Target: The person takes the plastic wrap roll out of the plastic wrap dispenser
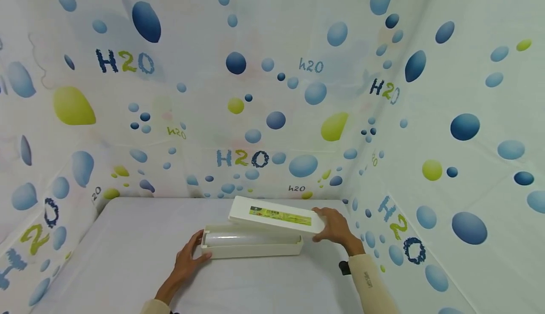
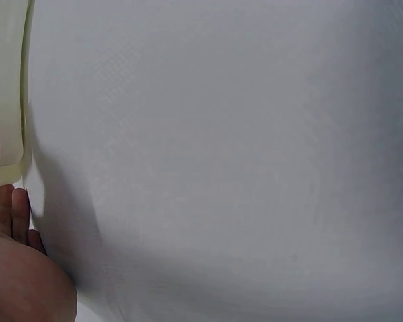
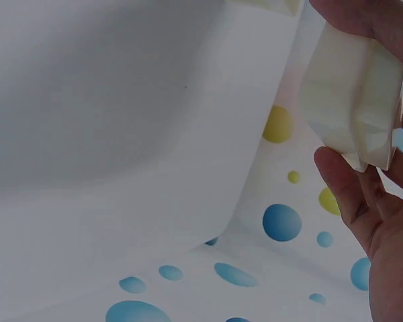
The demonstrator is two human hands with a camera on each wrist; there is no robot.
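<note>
Pinching the right end of a long white lid (image 1: 257, 206), the right hand (image 1: 334, 226) sets its thumb and fingers against opposite edges of that end; the right-wrist view shows the same grip around the lid's pale, hollow-looking end. The left hand (image 1: 189, 257) grips the left end of an open cream dispenser box (image 1: 255, 251), its thumb at the near left corner and its fingers around the far side. Lengthwise within the box lies a roll of clear film (image 1: 238, 238). The lid, bearing a yellow-green printed label (image 1: 280, 215), slants across the box's far right part, its left end toward the table's far edge and its right end beyond the box; whether the two touch cannot be told. The box rests on a white-covered table (image 1: 127, 243), nearly parallel to the far edge and nearer the right edge than the left. Beige sleeves cover both forearms, the right sleeve (image 1: 372, 281) having a small black object (image 1: 345, 267) beside its cuff. Beyond the table's far edge and along its sides hangs white fabric (image 1: 204, 21), printed with blue and lime bubbles and "H2O" lettering.
</note>
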